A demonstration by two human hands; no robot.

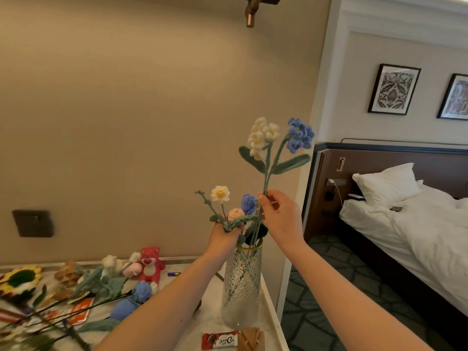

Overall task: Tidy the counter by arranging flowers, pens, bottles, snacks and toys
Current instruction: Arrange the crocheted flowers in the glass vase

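The right hand (278, 211) pinched the tall stem (266, 178); the left hand (225, 235) gripped shorter flowers (228, 206). Lowering the stem straight into the vase (241, 282) seemed best.

Textured clear glass vase (241, 285) upright near the bench's right edge, crocheted stems inside. Tall cream-and-blue crocheted sprig (277, 145) raised above its mouth; shorter daisy, pink rose and blue tulip cluster (229, 209) just left. More crocheted flowers (101, 295) lying flat across the bench, sunflower (20, 279) far left. Red plush bear (150, 264) upright by the wall. Red chocolate bar (219, 340) flat before the vase.
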